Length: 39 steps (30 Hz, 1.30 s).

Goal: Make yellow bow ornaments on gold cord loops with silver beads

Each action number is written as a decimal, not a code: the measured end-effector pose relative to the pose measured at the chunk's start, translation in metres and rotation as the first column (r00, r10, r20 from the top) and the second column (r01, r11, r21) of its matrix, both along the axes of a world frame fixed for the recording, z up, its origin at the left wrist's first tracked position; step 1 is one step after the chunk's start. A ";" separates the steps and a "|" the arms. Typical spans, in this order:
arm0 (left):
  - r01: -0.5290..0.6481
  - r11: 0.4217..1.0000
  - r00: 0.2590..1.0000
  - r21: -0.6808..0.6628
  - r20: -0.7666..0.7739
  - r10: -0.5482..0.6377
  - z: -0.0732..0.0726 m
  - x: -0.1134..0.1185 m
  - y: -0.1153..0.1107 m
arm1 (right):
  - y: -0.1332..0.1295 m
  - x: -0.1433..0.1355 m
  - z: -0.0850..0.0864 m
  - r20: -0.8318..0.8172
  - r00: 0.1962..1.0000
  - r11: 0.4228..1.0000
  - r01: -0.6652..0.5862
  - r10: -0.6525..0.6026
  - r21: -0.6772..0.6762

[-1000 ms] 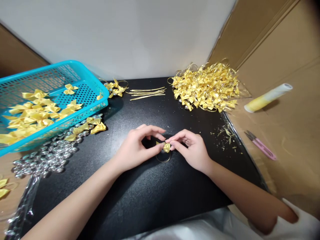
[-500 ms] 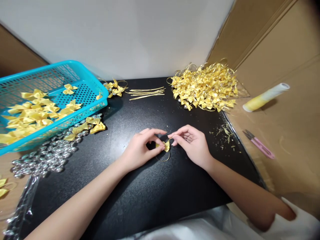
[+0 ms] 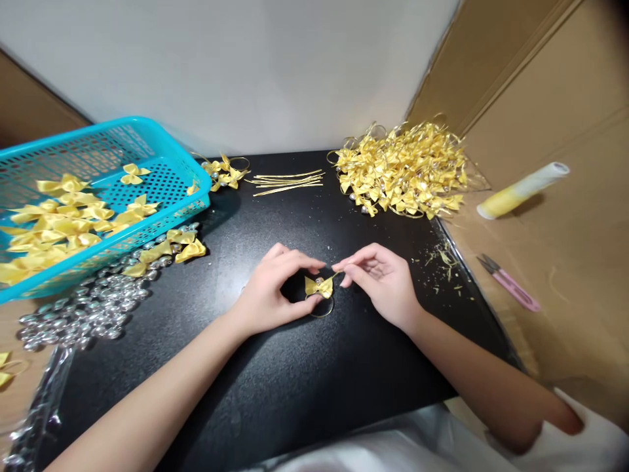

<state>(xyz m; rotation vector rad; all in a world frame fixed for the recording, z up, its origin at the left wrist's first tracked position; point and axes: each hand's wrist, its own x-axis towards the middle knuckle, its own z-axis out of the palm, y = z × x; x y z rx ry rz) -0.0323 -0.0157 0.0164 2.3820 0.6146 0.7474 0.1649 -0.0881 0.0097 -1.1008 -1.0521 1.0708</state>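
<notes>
A yellow satin bow point(image 3: 311, 286) with a small shiny bead at its centre sits over a thin gold ring point(image 3: 323, 314) in front of me. My left hand point(image 3: 275, 285) arches around its left side. The thumb tip touches the bow's lower edge, while the index finger is stretched out above, apart from it. My right hand point(image 3: 381, 278) pinches the end of a gold twist tie point(image 3: 336, 273) between thumb and index finger. That tie runs from the bow's middle up to the right.
A turquoise basket point(image 3: 196, 187) of yellow bows stands left, with silver bells point(image 3: 93, 308) beside it. Gold twist ties point(image 3: 287, 180) lie at the back, near a heap of finished bows point(image 3: 403, 170). Pink thread snips point(image 3: 514, 288) and a ribbon-like roll point(image 3: 523, 190) are on the right.
The left index finger has lifted off the bow, opening a gap from the thumb. More of the bow and its bead now shows. The right hand has shifted slightly right with the tie.
</notes>
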 end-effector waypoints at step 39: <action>-0.033 0.997 0.999 0.070 -0.021 0.035 0.007 -0.004 -0.001 | -0.009 0.005 0.008 0.086 0.996 0.997 -0.039 0.033 0.064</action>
